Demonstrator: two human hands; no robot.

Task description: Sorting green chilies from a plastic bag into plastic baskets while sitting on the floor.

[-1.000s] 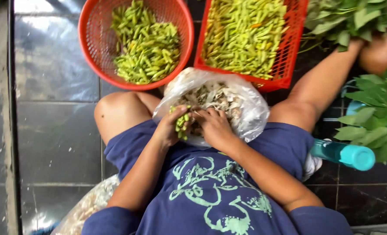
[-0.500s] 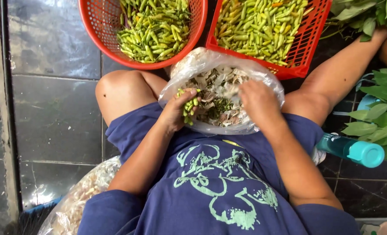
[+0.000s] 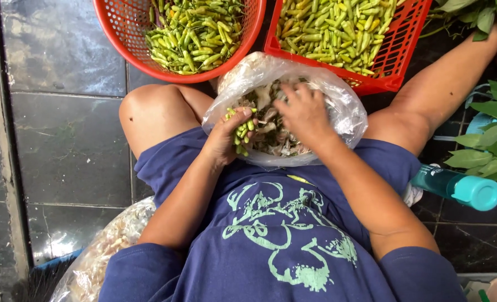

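Sitting on a dark tiled floor (image 3: pixel 64 140), the person keeps a clear plastic bag (image 3: pixel 338 106) on the lap, between the knees. The left hand (image 3: pixel 226 137) is closed around a small bunch of green chillies (image 3: pixel 242 130), held at the bag's near left rim. The right hand (image 3: pixel 301 112) lies inside the bag's mouth, fingers spread loosely and bent down onto the pale stems and scraps (image 3: pixel 273 137) there; whether it grips anything, I cannot tell. Just beyond the bag stand a round red basket (image 3: pixel 120 22) of green chillies at the left and a square red basket (image 3: pixel 396 61) of paler ones at the right, the bag touching both. A teal bottle (image 3: pixel 464 189) lies by the right thigh, with green leaves (image 3: pixel 494 140) beside it. Another filled plastic bag (image 3: pixel 100 251) rests on the floor by the left elbow.
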